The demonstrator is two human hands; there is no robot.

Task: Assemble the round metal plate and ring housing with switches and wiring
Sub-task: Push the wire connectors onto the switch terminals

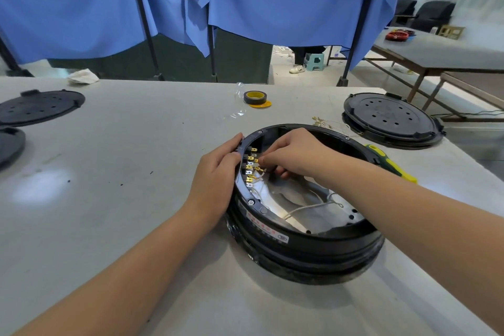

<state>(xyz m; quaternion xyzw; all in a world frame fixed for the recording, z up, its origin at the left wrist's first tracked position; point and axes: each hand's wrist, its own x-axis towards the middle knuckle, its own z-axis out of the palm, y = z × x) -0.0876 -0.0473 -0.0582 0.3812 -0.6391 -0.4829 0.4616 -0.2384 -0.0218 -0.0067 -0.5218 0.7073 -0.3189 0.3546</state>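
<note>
A black ring housing [305, 243] stands on the grey table, with a round metal plate [313, 215] inside it. Black switches with brass and silver terminals [250, 169] line its inner left wall. White wires [305, 209] lie across the plate. My left hand [218, 177] rests against the housing's outer left rim, fingers over the edge. My right hand [294, 157] reaches inside and pinches a brass wire connector [259, 169] at the terminals.
A green and yellow screwdriver [392, 163] lies right of the housing. Black round covers sit at the right [391, 120] and far left [41, 106]. A tape roll [255, 97], loose brass-ended wires [327, 123] and a crumpled cloth [83, 76] lie farther back.
</note>
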